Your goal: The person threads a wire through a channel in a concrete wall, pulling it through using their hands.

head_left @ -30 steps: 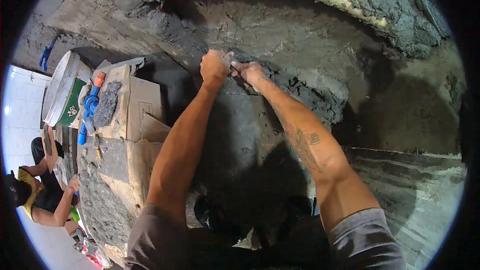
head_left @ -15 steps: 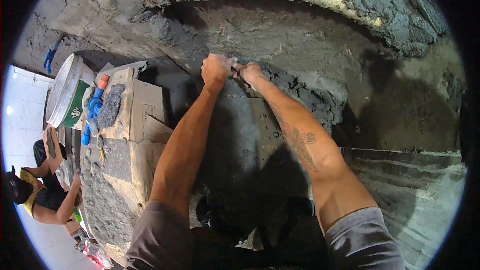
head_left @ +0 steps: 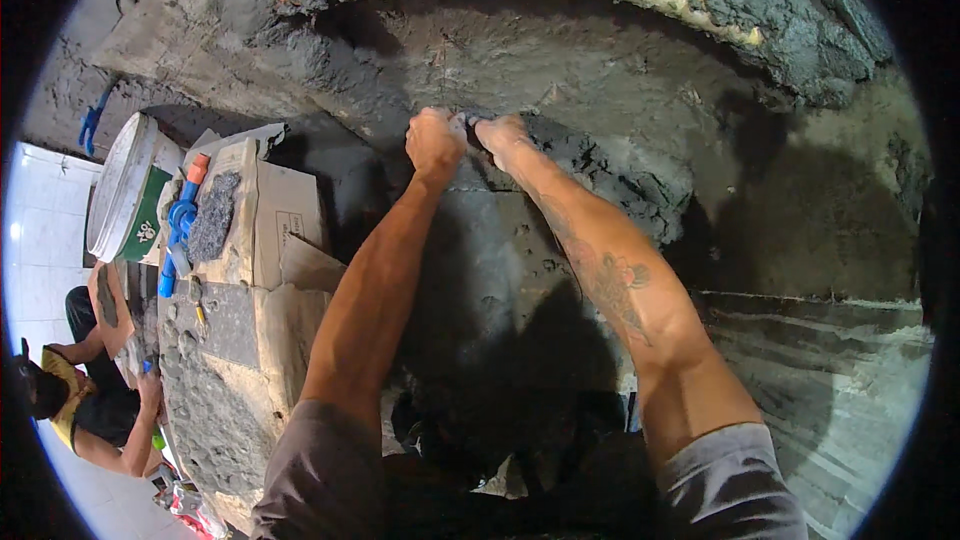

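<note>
Mortar (head_left: 625, 172), one rough grey mass, lies right of the cardboard box (head_left: 287, 202), which bears small dark print. Right of the box, two hands sit close together: left hand (head_left: 436, 143) and right hand (head_left: 503, 138) are curled; what they grip I cannot tell. Left of the box, one bucket (head_left: 118, 185) has a green, white-printed label (head_left: 149, 208).

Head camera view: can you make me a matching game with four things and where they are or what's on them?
1. Bare left hand
2. Long blue object with an orange end
3. Round white bucket
4. Fuzzy grey pad

A. Has a green patch on its side
B. Just right of the blue object
C. Just left of the bare right hand
D. Between bucket and pad

Pairs: 1-C, 2-D, 3-A, 4-B
</note>
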Action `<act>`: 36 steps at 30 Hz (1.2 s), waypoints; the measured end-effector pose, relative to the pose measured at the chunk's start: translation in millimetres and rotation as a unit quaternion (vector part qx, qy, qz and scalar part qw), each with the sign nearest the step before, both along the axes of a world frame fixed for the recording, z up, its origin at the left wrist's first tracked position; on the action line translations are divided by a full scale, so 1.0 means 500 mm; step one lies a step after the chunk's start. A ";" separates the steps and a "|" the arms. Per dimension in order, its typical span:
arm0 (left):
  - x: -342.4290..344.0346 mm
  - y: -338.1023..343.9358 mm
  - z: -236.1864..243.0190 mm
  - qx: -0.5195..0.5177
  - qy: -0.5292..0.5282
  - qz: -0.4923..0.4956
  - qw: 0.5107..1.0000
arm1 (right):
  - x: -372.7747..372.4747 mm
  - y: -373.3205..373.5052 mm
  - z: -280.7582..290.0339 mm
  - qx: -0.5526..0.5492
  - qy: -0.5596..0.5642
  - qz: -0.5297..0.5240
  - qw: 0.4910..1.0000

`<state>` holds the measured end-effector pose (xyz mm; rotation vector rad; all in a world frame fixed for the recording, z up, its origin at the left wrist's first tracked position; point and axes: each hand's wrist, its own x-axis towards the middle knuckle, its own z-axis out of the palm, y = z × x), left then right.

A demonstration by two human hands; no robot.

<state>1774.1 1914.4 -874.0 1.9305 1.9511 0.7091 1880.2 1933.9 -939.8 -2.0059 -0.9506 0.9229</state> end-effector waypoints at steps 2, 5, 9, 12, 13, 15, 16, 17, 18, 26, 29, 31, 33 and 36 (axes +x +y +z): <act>-0.062 -0.015 -0.003 -0.010 0.042 0.021 0.999 | -0.066 -0.024 0.064 -0.041 0.232 -0.058 0.970; -0.087 -0.027 -0.002 0.015 0.027 0.024 0.999 | -0.094 -0.058 0.161 -0.007 0.321 -0.054 0.946; -0.051 -0.023 0.005 0.021 0.015 -0.019 0.999 | -0.038 -0.058 0.193 0.020 0.402 -0.029 0.915; -0.063 -0.018 -0.002 0.030 0.031 -0.036 0.998 | -0.032 -0.056 0.200 -0.035 0.498 -0.039 0.866; -0.079 -0.017 -0.008 0.039 0.049 -0.037 0.997 | -0.045 -0.063 0.216 -0.100 0.531 -0.063 0.839; -0.064 -0.020 0.001 0.026 0.060 -0.042 0.997 | -0.028 -0.066 0.202 -0.110 0.566 -0.064 0.814; -0.059 -0.022 0.006 0.013 0.078 -0.043 0.996 | -0.020 -0.070 0.193 -0.121 0.604 -0.059 0.785; -0.070 -0.017 0.013 0.012 0.095 -0.063 0.993 | -0.019 -0.081 0.181 -0.047 0.651 0.007 0.757; -0.086 -0.014 0.007 0.011 0.095 -0.065 0.993 | -0.048 -0.083 0.189 -0.057 0.627 -0.043 0.776; -0.118 -0.014 -0.024 0.109 -0.007 -0.147 0.983 | -0.124 -0.066 0.160 0.172 -0.303 0.397 0.849; -0.133 0.004 -0.038 0.061 -0.021 -0.223 0.973 | -0.137 -0.075 0.132 0.250 0.011 0.257 0.934; -0.191 0.014 -0.045 0.017 -0.085 -0.287 0.954 | -0.182 -0.092 0.174 0.110 0.192 0.133 0.966; -0.209 0.035 -0.035 -0.029 -0.140 -0.345 0.928 | -0.177 -0.097 0.180 0.080 0.018 0.158 0.984; -0.226 0.067 -0.022 -0.096 -0.232 -0.405 0.879 | -0.189 -0.129 0.177 0.246 -0.011 0.158 0.956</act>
